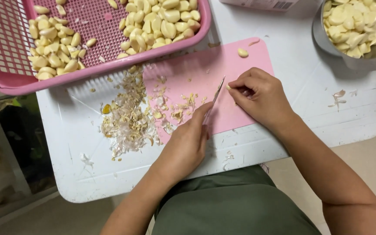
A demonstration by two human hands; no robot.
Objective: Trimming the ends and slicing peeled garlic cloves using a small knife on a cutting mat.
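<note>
On the pink mat point(240, 113) at the middle of the white board point(310, 95), the left hand point(187, 143) is closed around the handle of a knife point(214, 99), its blade angled up and to the right so the tip sits just beside a garlic clove point(229, 87). The right hand point(260, 96) is curled tight, pinching that clove at its fingertips and pressing it down onto the mat. I'd worry first about those fingertips: the blade's edge is nearly touching them, and a small, smooth clove could roll or squirt free under pressure, which would send the edge into a finger. The mat itself may slide on the board if pushed sideways, since nothing seems to pin it. Left of the knife a heap of peelings point(129, 117) spreads over mat and board; scraps under the blade or the clove could make the cut skid. One loose clove point(243, 52) lies alone at the far edge of the mat and could be knocked off. At the far left, the pink basket point(9, 82) of cloves overhangs the board's edge, so a nudge might tip it. A metal bowl point(362, 61) of peeled cloves stands at the far right, well apart.
</note>
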